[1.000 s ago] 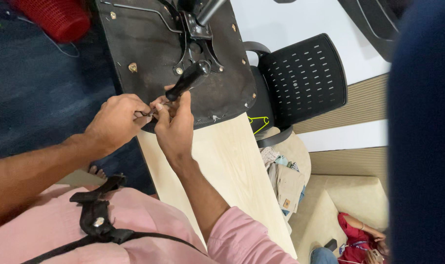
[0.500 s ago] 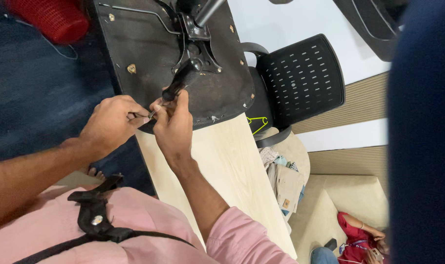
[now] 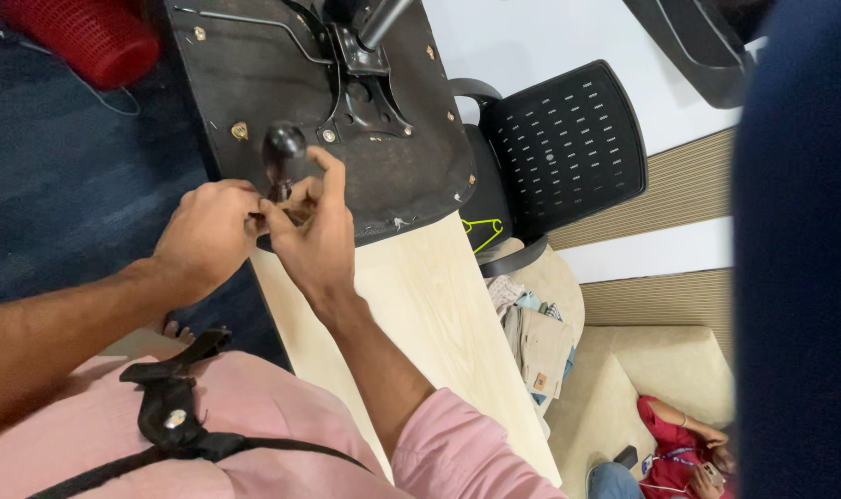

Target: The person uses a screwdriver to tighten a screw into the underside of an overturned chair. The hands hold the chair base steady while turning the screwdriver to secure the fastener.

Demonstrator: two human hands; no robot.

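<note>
Now the black round-knobbed tool point(image 3: 284, 152) stands nearly upright over the front edge of the overturned chair seat point(image 3: 254, 83), knob uppermost; half a second ago it lay slanted, handle running up toward the metal mechanism plate point(image 3: 360, 88) at the seat's middle. Judgement: the tool has been swung or turned about its tip, so work on a fastener at the seat's near edge looks under way, not finished. Right hand point(image 3: 317, 236) sits at that near edge, wrist low over the pale wooden board point(image 3: 429, 323), thumb and first finger pinched on the tool's shank just below the knob, forefinger raised and curved beside the knob, remaining fingers curled. Left hand point(image 3: 208, 236) is just left of it, touching it, fingers bunched together at the tool's lower end; what they pinch is hidden, cannot tell. Both forearms come up from the lower frame toward the seat. Right of the seat: a black perforated chair back point(image 3: 568, 148). Left of it, on dark blue carpet: a red basket point(image 3: 78, 37).
</note>
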